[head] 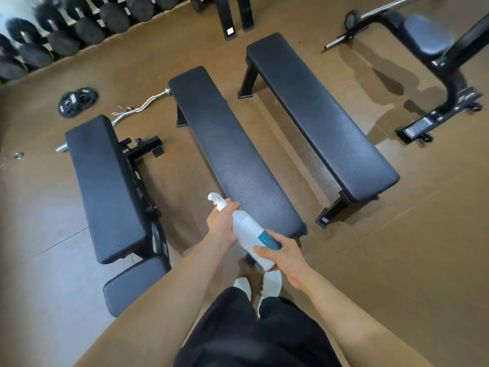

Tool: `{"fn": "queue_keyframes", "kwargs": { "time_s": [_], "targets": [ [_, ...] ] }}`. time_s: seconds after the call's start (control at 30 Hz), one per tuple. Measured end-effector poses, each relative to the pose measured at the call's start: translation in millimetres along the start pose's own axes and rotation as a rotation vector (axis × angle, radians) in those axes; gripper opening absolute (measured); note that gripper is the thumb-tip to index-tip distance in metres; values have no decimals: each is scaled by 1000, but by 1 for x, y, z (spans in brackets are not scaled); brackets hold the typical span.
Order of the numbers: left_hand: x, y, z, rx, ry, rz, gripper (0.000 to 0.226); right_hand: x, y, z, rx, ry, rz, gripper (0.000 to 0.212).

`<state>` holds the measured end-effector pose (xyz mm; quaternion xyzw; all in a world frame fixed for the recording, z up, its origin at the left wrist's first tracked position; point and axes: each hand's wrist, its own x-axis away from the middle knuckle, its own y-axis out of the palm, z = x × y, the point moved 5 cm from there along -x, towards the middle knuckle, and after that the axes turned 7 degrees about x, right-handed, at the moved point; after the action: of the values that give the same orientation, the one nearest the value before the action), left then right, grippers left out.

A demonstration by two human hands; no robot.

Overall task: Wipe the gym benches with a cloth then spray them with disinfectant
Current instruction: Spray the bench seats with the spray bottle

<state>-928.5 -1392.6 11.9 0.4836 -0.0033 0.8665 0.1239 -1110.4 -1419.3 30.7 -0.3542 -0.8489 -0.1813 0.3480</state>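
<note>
Evidently this is the disinfectant stage: the fingers (230,205) of the left hand (221,221) are curled round the neck of the spray bottle (244,225), just under its white trigger head (215,200). Whether one of them rests on the trigger itself I cannot tell. The right hand (287,256) wraps the bottle's base, with the thumb (262,249) across the near side and the other fingers over the teal label.

The bottle lies tilted between the two hands, its head aimed toward eleven o'clock. One hand at each end suggests a hold for steadying or readying the sprayer, not for spraying yet. No mist shows at the nozzle.

The bottle hangs over the near end of the middle bench (232,154), whose pad runs away toward twelve o'clock. That would make it the likeliest first target.

From the bottle, the adjustable bench (105,181) lies at nine to ten o'clock and the right bench (317,115) at one o'clock. All three sit roughly parallel with floor between them, an easy order to work through.

No cloth is in view, so the wiping looks finished, though I cannot confirm it. The person's white shoes (271,283) stand at six o'clock, squarely at the middle bench's foot. A curl bar (140,107) lies at eleven o'clock and dumbbells (87,30) line the far wall beyond it.
</note>
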Motion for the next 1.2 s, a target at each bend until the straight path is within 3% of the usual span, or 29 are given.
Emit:
{"fn": "queue_keyframes", "kwargs": {
  "time_s": [0.1, 0.3, 0.5, 0.7, 0.9, 1.03, 1.2],
  "targets": [
    [7, -8, -12, 13, -9, -22, 40, 11, -2, 13, 40, -11, 29, 45],
    [23, -16, -27, -36, -25, -248, 31, 39, 11, 40, 59, 4, 173, 63],
    [30, -47, -61, -43, -141, -82, 21, 60, 7, 71, 91, 51, 179, 64],
    [40, -73, -93, -27, -140, -156, 30, 78, 6, 98, 139, 146, 128, 65],
    [56, -98, -130, -147, -176, 66, 46, 94, -11, 126, 222, 211, 78, 63],
    [80, -78, -160, -248, -220, 128, 52, 104, -51, 146, 219, 205, 35, 68],
    [107, -9, -202, -231, -149, 60, 51, 110, -128, 153, 178, 188, 43, 64]
  ]
}}
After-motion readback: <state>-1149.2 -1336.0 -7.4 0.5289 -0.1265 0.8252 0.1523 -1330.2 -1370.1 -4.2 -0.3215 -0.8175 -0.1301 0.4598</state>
